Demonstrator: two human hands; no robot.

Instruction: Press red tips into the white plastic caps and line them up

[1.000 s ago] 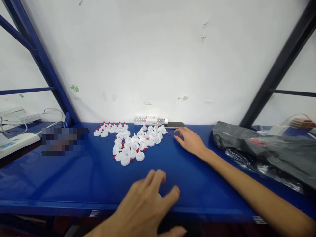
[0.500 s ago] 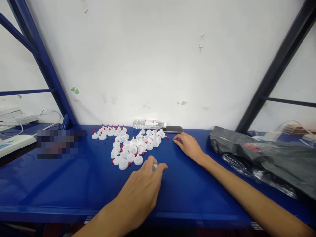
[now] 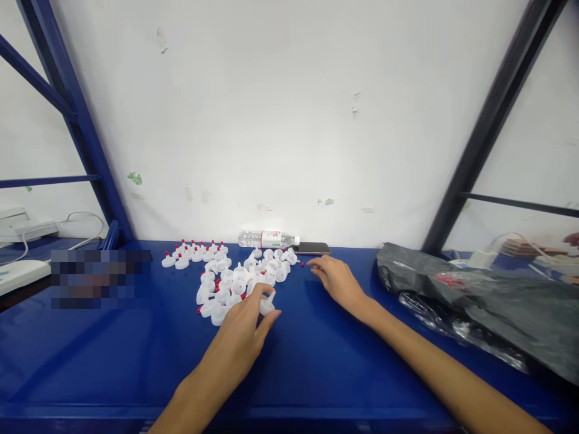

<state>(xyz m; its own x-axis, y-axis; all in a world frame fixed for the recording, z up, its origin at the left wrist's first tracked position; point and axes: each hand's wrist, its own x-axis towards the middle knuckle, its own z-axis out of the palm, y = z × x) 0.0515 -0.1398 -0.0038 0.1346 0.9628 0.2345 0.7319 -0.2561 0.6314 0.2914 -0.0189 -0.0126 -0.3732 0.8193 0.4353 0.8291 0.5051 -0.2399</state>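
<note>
White cap in left hand, well behind tabletop's front edge.

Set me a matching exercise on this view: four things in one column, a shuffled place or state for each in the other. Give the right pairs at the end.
Things
1. Left hand
2. Right hand
3. Clear plastic bottle
4. Grey plastic bag

Places and states
A. Lies on its side near the white wall
B. Holds a white nozzle cap
C. Crumpled, at the right end of the blue table
D. Just beside a lone small red cap

Right pairs: 1-B, 2-D, 3-A, 4-C
</note>
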